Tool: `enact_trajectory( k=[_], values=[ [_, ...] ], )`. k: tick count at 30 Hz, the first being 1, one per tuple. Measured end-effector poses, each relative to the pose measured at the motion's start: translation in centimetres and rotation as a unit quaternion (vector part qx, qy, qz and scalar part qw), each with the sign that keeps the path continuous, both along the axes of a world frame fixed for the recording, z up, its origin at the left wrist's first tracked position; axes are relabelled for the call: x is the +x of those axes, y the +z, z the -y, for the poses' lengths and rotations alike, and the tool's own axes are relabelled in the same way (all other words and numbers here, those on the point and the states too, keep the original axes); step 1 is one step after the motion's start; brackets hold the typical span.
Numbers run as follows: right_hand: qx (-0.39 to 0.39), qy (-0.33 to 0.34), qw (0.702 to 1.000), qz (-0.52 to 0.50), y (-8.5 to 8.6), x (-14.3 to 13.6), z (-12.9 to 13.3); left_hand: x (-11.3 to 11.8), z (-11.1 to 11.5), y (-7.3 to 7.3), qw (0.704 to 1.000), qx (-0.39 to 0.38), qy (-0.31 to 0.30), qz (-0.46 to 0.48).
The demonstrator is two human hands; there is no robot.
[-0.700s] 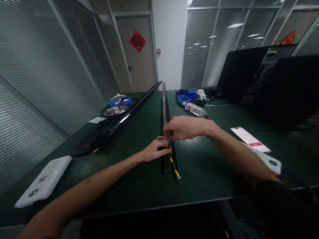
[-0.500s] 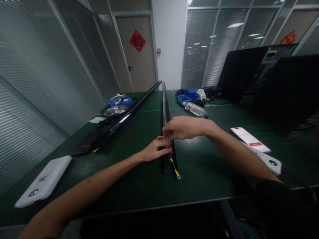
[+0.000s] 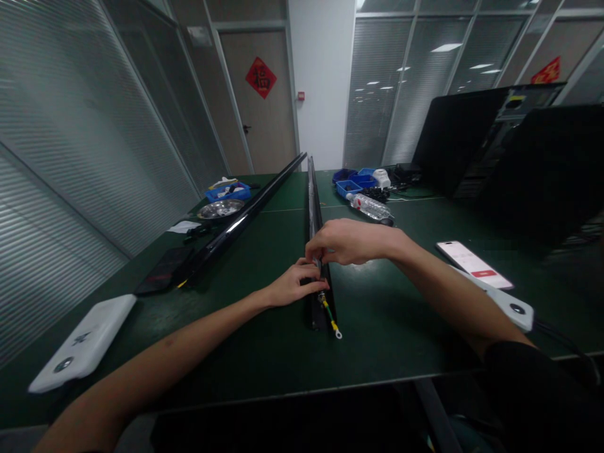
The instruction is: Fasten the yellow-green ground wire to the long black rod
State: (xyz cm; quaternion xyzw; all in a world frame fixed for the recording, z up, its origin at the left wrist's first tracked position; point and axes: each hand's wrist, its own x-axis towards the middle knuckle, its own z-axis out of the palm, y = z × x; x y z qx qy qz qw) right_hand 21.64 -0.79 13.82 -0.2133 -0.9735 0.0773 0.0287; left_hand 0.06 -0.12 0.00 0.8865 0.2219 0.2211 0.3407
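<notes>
A long black rail (image 3: 313, 201) runs away from me over the green table, its near end close to the front. My left hand (image 3: 295, 284) grips the rail near that end, fingers across its top and thumb on the near side. Just above it, my right hand (image 3: 352, 242) is closed in a pinch over the rail. What its fingertips hold is hidden behind them. A yellow-green wire (image 3: 331, 316) with a ring terminal (image 3: 338, 335) sticks out toward me from beside my left thumb.
Another long black rail (image 3: 236, 223) lies to the left. White devices (image 3: 85, 343) sit on both sides, and a phone (image 3: 474, 264) lies at right. Farther back are a metal bowl (image 3: 220, 209), blue bins (image 3: 349, 187), a plastic bottle (image 3: 370, 206) and dark monitors (image 3: 462, 138).
My right hand's fingertips have shifted slightly up and to the left over the rail. My left hand stays in nearly the same place.
</notes>
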Motion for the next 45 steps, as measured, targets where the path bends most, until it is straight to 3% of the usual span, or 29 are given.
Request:
enact_trajectory(
  k=[6, 14, 45],
  values=[
    [0.034, 0.001, 0.999, -0.002, -0.02, -0.13, 0.15, -0.08, -0.06, -0.14, 1.000, -0.003, -0.003, 0.005],
    [0.014, -0.006, 1.000, -0.012, -0.16, -0.28, -0.01, -0.08, -0.19, -0.35, 0.999, 0.031, -0.002, 0.016],
    [0.003, 0.009, 1.000, -0.015, -0.42, -0.51, 0.03, 0.07, 0.16, 0.02, 1.000, 0.008, 0.015, 0.006]
  ],
)
